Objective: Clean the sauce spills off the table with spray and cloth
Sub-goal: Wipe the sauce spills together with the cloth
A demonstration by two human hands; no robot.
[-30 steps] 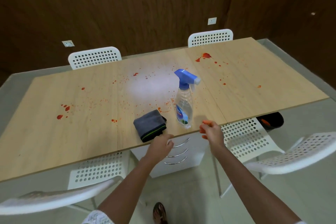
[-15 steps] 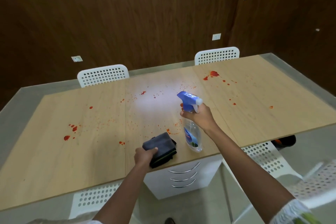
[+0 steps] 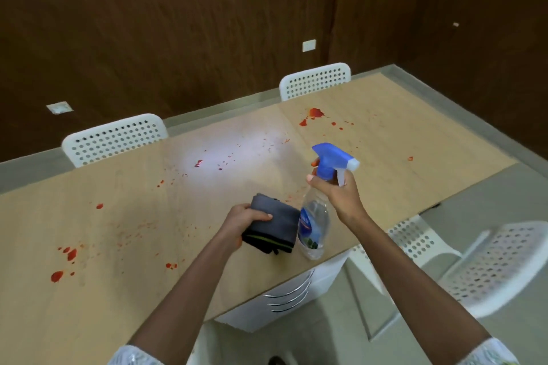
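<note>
Many red sauce spills are scattered across the whole tabletop, so by my judgement no wiping has begun and all cleaning remains. Near its front edge, the right hand is wrapped around the neck of the spray bottle, while the left hand is clamped on the folded grey cloth just beside it.

**Bare forearms, pale patterned sleeves**

Both arms are bare from the wrist up to just above the elbow. The left hand and right hand wear no gloves; no rings or watch show. At the bottom edge, each upper arm ends in a short, light sleeve: the left sleeve whitish with a fine lacy pattern, the right sleeve similar, with a hint of green.
</note>
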